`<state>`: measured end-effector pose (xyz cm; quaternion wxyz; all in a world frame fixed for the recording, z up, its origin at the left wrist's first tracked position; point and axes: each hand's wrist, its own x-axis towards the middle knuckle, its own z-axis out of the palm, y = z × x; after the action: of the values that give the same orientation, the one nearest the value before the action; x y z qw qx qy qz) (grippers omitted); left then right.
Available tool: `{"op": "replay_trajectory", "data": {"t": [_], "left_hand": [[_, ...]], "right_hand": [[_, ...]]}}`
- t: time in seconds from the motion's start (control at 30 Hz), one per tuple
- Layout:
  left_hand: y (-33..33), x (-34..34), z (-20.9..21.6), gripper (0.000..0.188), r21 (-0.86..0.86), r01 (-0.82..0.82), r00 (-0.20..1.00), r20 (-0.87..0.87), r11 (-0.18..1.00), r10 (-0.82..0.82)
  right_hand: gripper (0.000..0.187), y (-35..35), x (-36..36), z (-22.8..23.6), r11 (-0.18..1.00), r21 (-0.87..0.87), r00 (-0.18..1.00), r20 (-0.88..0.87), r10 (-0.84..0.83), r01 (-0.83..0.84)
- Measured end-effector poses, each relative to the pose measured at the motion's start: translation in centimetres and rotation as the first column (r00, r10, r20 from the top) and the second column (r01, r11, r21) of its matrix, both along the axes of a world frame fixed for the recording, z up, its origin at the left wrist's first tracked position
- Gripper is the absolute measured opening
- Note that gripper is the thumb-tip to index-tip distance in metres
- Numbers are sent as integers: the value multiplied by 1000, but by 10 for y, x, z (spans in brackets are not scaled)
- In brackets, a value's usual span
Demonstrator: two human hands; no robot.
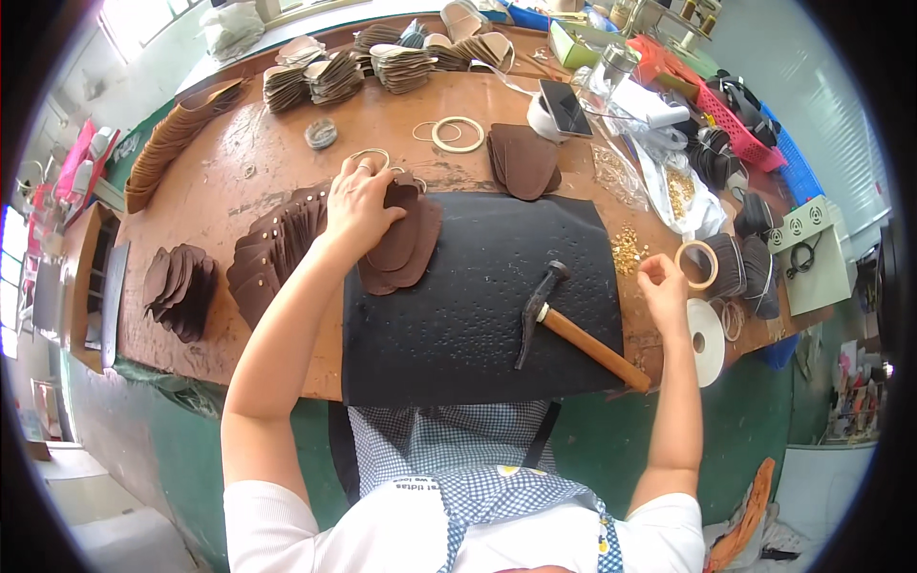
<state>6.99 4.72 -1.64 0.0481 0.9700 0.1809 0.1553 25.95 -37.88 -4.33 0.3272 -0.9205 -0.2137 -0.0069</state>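
Note:
My left hand (361, 199) lies flat on a small stack of brown leather pieces (406, 250) at the left edge of a black mat (478, 306). Its fingers press the top piece. My right hand (662, 286) hovers at the mat's right side, fingertips pinched together beside a scatter of small brass rivets (626, 250); whether a rivet sits between them I cannot tell. A hammer (564, 320) with a black head and wooden handle rests on the mat between my hands.
A row of brown leather pieces (272, 253) fans out left of the mat, more piles (181, 286) further left and along the far edge (334, 76). Tape rolls (697, 263), rings (458, 134), a phone (564, 105), bags and baskets (735, 124) crowd the right side.

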Motion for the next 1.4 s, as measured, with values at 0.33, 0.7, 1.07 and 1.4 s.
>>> {"op": "replay_trajectory", "data": {"t": [0.33, 0.7, 1.07, 1.4], "left_hand": [[-121, -101, 53, 19, -893, 108, 988, 143, 438, 49], [-140, -136, 2, 23, -995, 91, 983, 83, -42, 163], [-141, -135, 13, 21, -989, 149, 983, 149, 11, 104], [-154, -133, 22, 17, -920, 142, 987, 159, 365, 17]], "right_hand": [[13, 102, -164, 40, 515, 856, 593, -390, 705, -49], [14, 132, -191, 18, 647, 535, 785, 50, 618, -543], [17, 131, -187, 29, 633, 554, 761, 0, 649, -541], [20, 120, -179, 38, 600, 671, 661, -214, 720, -436]]}}
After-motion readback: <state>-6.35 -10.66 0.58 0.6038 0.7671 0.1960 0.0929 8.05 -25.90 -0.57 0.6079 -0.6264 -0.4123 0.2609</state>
